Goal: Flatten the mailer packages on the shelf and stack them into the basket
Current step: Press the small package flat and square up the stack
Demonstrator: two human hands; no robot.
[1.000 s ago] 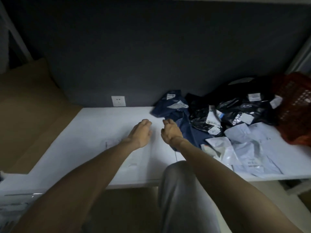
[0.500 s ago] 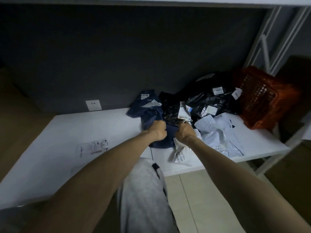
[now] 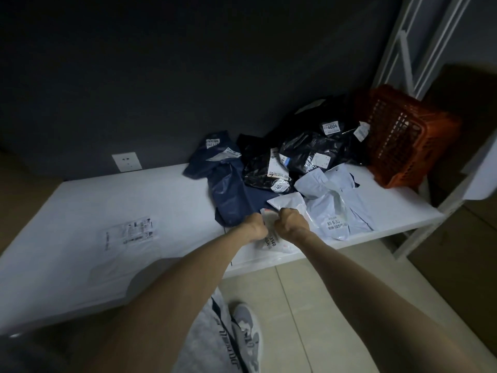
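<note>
A pile of crumpled mailers lies on the white shelf (image 3: pixel 80 200): a navy mailer (image 3: pixel 231 189), black mailers (image 3: pixel 309 154) and pale blue mailers (image 3: pixel 336 200). At the shelf's front edge my left hand (image 3: pixel 255 227) and my right hand (image 3: pixel 290 222) each grip a small white mailer (image 3: pixel 285 203) with a printed label, fists close together. A flattened white mailer (image 3: pixel 129 232) lies apart to the left. The orange basket (image 3: pixel 403 135) stands tilted at the shelf's right end, behind the pile.
A wall socket (image 3: pixel 127 161) sits on the dark back wall. White shelf uprights (image 3: pixel 403 49) rise at the right. Below the shelf are tiled floor, my grey trouser leg and a shoe (image 3: pixel 247 335). Brown cardboard stands at far left and right.
My hands left the flattened white mailer at the left and moved right to the pile, where both closed on a small white mailer at the front edge. The view swung right.
</note>
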